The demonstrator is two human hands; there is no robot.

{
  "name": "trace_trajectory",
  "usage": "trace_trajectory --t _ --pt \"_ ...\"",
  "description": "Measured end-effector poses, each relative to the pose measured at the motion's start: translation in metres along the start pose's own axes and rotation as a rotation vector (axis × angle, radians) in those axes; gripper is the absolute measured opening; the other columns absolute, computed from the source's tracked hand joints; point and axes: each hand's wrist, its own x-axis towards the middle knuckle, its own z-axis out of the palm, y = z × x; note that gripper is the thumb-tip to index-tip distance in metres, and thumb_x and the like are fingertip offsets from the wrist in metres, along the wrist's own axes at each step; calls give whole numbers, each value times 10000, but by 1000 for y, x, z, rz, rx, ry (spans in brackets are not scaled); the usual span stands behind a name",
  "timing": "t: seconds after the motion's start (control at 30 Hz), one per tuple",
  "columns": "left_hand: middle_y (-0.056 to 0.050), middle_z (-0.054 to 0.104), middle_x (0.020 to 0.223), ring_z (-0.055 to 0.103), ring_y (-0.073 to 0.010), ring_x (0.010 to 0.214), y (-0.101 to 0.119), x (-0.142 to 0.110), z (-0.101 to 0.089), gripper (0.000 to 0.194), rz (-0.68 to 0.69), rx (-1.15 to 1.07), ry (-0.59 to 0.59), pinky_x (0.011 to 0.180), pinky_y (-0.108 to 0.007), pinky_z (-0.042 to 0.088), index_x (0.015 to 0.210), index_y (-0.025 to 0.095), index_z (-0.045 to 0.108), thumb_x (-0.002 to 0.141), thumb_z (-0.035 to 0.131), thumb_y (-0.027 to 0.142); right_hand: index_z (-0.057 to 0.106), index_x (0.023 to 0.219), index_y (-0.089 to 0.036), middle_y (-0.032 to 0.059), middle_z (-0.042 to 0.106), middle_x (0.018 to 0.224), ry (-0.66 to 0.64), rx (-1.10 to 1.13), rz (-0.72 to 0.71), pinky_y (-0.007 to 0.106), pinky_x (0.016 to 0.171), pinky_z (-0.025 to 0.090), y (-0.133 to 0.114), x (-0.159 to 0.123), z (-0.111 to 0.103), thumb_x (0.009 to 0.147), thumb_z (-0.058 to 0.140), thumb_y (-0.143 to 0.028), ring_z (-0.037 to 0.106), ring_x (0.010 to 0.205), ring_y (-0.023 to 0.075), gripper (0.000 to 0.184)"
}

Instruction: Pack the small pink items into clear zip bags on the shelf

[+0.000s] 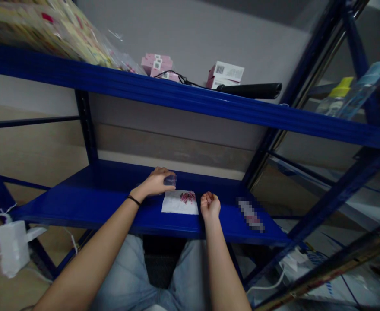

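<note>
My left hand (157, 180) grips a small clear plastic cup (170, 180), tilted on its side above the back edge of a white paper sheet (172, 206). On that sheet lies a heap of tiny pink and dark red pieces (188, 197), too small to name. To the right of the paper, my right hand (210, 207) is turned palm up with its fingers curled in. Whatever those fingers may hold is too small to make out. The sheet rests on the blue shelf board (112, 196).
An upper blue shelf beam (177, 93) crosses above my hands. It bears pink boxes (157, 65), white-topped boxes (225, 73), a black rod (251, 90) and bagged goods (47, 30). A blurred-out item (251, 214) lies to the right. Bottles (339, 95) stand at upper right.
</note>
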Motion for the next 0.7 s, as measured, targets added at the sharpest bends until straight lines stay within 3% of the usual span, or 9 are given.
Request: trace_trajectory --t 0.1,0.17,0.23,0.3,0.4,0.57,0.7 --pt "-90 639 1216 512 -318 1172 -20 36 21 491 -103 6 -69 1006 -409 373 1196 267 658 753 712 471 422 651 -229 -60 445 474 14 -87 111 188 326 329 -3 37 20 846 547 -334 402 358 79 254" --pt "-104 611 1284 474 -353 1234 -28 52 36 585 -140 0 -79 1027 -453 352 1242 264 629 709 745 476 372 613 -235 -93 362 416 4 -151 165 179 294 187 3 52 35 846 569 -363 279 309 57 331" --pt "-124 548 1376 415 -386 1298 -34 59 49 680 -170 4 -56 1050 -504 320 1315 254 571 695 754 465 319 586 -244 -118 284 389 -15 -202 185 187 302 111 13 62 46 843 579 -390 198 304 48 393" --pt "-132 502 1426 383 -380 1333 -42 57 56 652 -195 11 12 1068 -513 308 1346 237 538 745 713 420 296 573 -245 -123 259 393 -49 -239 180 194 319 91 22 69 54 833 593 -405 178 319 46 426" --pt "-135 582 1324 476 -320 1267 -56 35 56 427 -237 3 209 1056 -447 364 1234 185 616 828 607 320 317 568 -233 -119 275 427 -123 -267 153 198 347 92 33 76 59 806 629 -418 182 354 43 434" --pt "-99 694 1057 634 -275 1022 -70 -35 49 249 -413 -69 506 932 -395 481 1015 177 683 829 548 274 350 584 -225 -115 281 479 -273 -307 95 201 389 148 43 83 57 772 657 -492 189 410 52 448" --pt "-83 691 1033 641 -270 993 -63 -84 57 247 -476 -89 520 909 -397 493 1012 194 673 854 534 324 348 578 -226 -108 274 495 -350 -296 64 206 417 204 49 83 55 780 643 -516 209 430 63 460"
